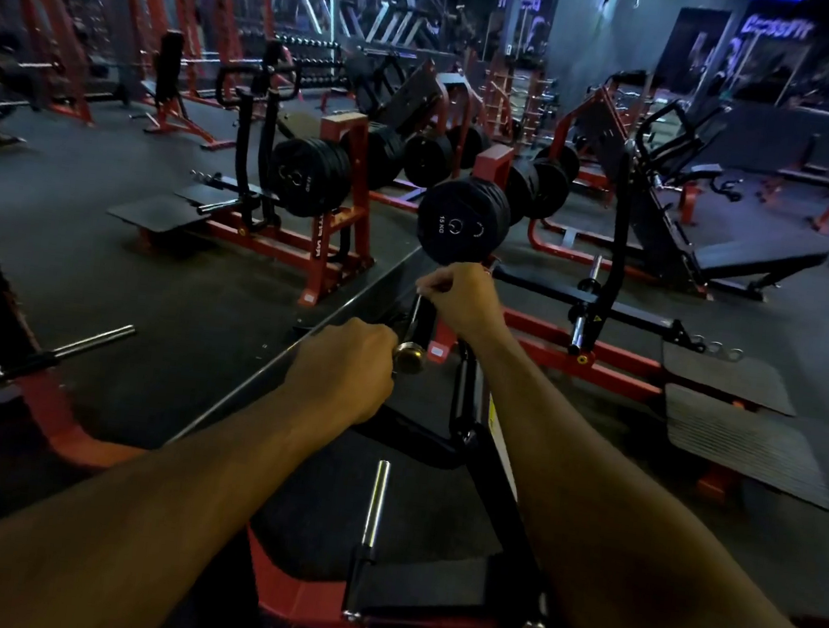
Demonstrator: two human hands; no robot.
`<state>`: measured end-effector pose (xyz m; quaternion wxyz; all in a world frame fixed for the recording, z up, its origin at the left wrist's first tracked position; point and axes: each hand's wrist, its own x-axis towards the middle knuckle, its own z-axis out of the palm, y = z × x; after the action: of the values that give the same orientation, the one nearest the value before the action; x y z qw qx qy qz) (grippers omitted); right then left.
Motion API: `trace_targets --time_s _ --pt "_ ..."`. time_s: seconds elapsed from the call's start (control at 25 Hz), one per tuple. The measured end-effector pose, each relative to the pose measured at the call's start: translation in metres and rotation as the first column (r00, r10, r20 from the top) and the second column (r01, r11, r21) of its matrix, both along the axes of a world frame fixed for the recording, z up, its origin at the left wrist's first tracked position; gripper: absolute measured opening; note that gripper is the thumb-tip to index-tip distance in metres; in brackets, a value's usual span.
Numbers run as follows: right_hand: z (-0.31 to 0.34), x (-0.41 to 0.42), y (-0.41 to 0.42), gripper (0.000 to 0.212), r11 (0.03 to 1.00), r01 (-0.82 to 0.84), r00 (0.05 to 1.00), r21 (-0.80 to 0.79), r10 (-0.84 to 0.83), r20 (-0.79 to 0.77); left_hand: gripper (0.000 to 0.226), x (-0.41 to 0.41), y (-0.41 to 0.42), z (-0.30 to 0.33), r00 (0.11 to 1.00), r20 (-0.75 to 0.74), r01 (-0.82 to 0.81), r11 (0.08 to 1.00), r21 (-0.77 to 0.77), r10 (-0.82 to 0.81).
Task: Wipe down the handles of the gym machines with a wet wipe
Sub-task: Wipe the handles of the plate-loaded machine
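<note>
Left arm: bare, reaching forward from the near left toward the middle.
Left hand [343, 373]: back up, fingers curled under in a closed grip.
Right arm: bare, stretched forward from the near right, reaching farther than the left.
Right hand [461, 296]: back up, fingers curled, fingertips pinched together at its left side.

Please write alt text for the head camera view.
Both hands reach forward to a black machine handle: the left hand grips near its metal end cap, the right hand pinches its far end. Red-framed machines and black weight plates stand behind.
</note>
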<state>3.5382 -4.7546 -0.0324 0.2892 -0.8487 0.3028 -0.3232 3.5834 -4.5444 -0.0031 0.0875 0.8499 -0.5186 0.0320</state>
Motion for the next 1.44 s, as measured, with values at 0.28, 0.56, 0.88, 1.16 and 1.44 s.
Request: trace_targets --time_s 0.28,0.56,0.88,1.16,1.44 --pt "0.043 -0.076 0.060 0.007 0.988 -0.098 0.967 0.119 0.123 -0.224 0.015 -0.005 0.005 0.002 0.999 0.041 -0.007 0.997 -0.073 0.010" --pt "0.047 -0.191 0.199 0.004 0.991 0.052 0.998 0.125 -0.049 -0.028 0.024 -0.017 0.019 0.004 0.997 0.003 0.076 0.995 -0.062 -0.076" --pt "0.005 -0.349 0.330 0.009 0.908 0.065 0.907 0.413 -0.226 0.355 0.033 -0.165 0.082 -0.044 0.875 -0.125 0.347 0.784 -0.514 -0.468" --pt "-0.065 -0.454 0.358 0.020 0.834 0.226 0.787 0.504 -0.461 0.409 0.058 -0.287 0.111 -0.082 0.762 -0.130 0.436 0.652 -0.620 -0.634" --pt "-0.101 -0.503 0.359 0.013 0.750 0.341 0.711 0.567 -0.600 0.367 0.069 -0.319 0.084 -0.097 0.885 0.071 0.357 0.574 -0.737 -0.459"
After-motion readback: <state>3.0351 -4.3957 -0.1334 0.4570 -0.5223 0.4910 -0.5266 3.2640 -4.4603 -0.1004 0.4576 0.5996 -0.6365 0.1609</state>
